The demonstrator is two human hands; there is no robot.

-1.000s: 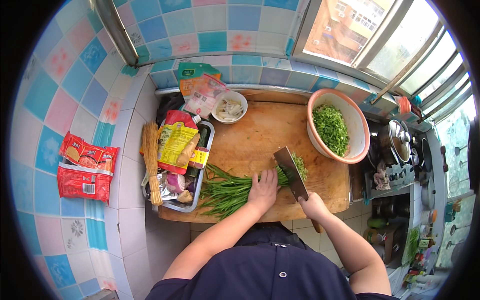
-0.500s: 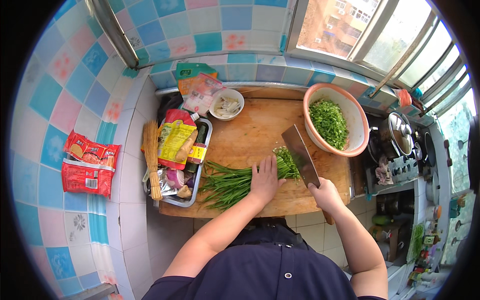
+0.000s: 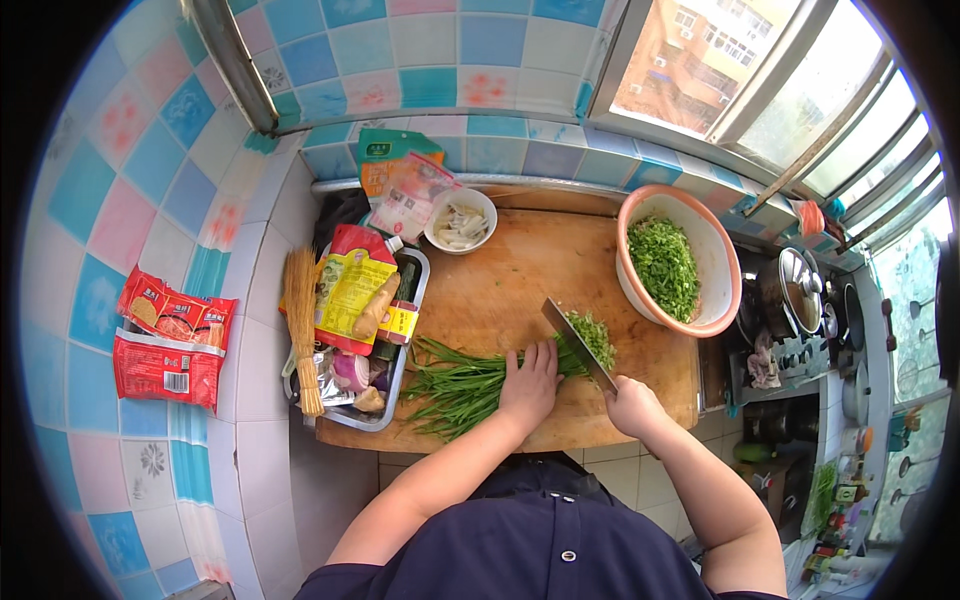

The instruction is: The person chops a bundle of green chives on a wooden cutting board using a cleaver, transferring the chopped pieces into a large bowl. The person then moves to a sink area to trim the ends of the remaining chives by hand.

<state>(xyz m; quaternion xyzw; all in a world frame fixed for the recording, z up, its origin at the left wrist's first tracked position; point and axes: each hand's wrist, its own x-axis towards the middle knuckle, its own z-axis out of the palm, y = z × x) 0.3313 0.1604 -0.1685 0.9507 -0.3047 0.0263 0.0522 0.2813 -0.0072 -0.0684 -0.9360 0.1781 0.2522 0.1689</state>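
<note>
Long green garlic chives (image 3: 455, 387) lie in a bunch across a wooden cutting board (image 3: 545, 265). My left hand (image 3: 530, 388) presses down on the bunch near its right end, its fingers curved over the stalks. In my right hand (image 3: 636, 408) is the handle of a cleaver (image 3: 578, 345). Its broad blade stands down at the chives, just right of my left fingertips. A small heap of chopped chives (image 3: 597, 340) sits beside the blade on its far right side. The blade partly hides the cut ends.
A white bowl with an orange rim (image 3: 736, 285) holds chopped greens at the back right. A small white bowl (image 3: 490, 238) contains pale slices. On the left stands a metal tray (image 3: 418, 290) with packets, ginger and an onion, a straw whisk (image 3: 300, 320) beside it. Pots (image 3: 790, 290) stand far right.
The cleaver has come down and left, from raised above the board to the chives beside my left hand. The chopped heap now shows right of the blade. My left hand stays on the bunch.
</note>
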